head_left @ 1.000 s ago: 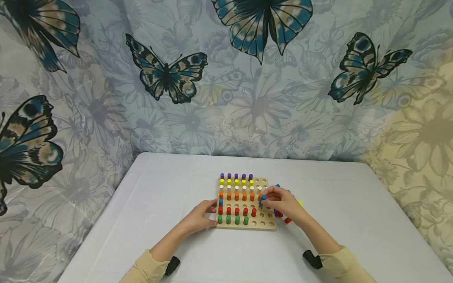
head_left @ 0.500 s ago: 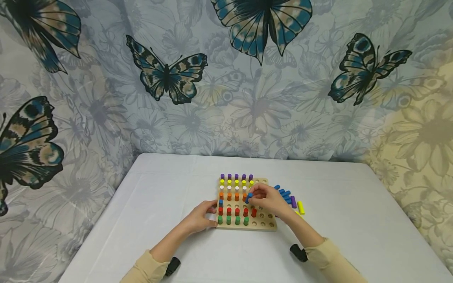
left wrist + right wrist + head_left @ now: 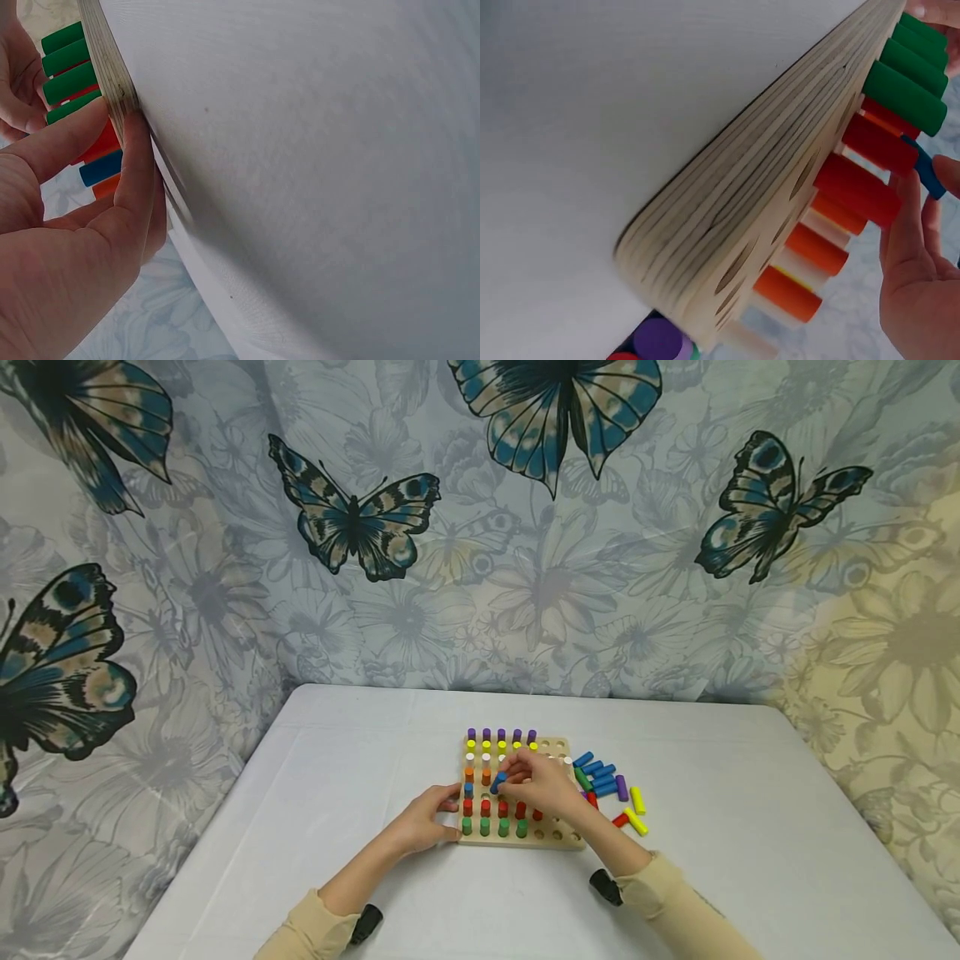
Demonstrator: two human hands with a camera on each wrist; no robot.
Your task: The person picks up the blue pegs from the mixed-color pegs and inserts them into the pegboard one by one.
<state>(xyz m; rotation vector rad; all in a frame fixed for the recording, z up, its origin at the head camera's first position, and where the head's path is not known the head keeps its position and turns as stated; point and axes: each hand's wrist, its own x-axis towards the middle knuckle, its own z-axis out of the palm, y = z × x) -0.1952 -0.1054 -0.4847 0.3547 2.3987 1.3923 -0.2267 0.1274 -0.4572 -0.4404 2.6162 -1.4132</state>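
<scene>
Far beyond the fingers of both hands we see a butterfly-and-flower printed backdrop [image 3: 480, 610], and beneath them spreads a white-covered table [image 3: 337, 752]. Between the two sets of fingers lies a wooden pegboard [image 3: 742, 172], flat on the table. Our right hand [image 3: 543, 783] reaches over it, thumb and fingers pinching a blue peg; our left hand [image 3: 422, 820] holds the board's left edge, its thumb by the near corner and its fingers along the side. Behind each set of fingers, at the wrist, sits a small black device [image 3: 606, 887]. To the right of the right fingers, past the board, we find a scatter of loose blue pegs [image 3: 603, 772], yellow pegs [image 3: 637, 800], a green peg [image 3: 582, 778] and some purple and red ones. Standing on the board, the row of green pegs [image 3: 484, 827] is nearest the left thumb, with red pegs [image 3: 502, 809] just nearer us than the right fingertips. Orange pegs [image 3: 486, 776], partly hidden, stand just beyond those fingertips; rows of white, yellow and purple stand farther off. One upright blue peg is beside the left fingers. The pinched blue peg [image 3: 498, 783] tilts above the same row; we cannot tell whether its lower end touches a hole.
</scene>
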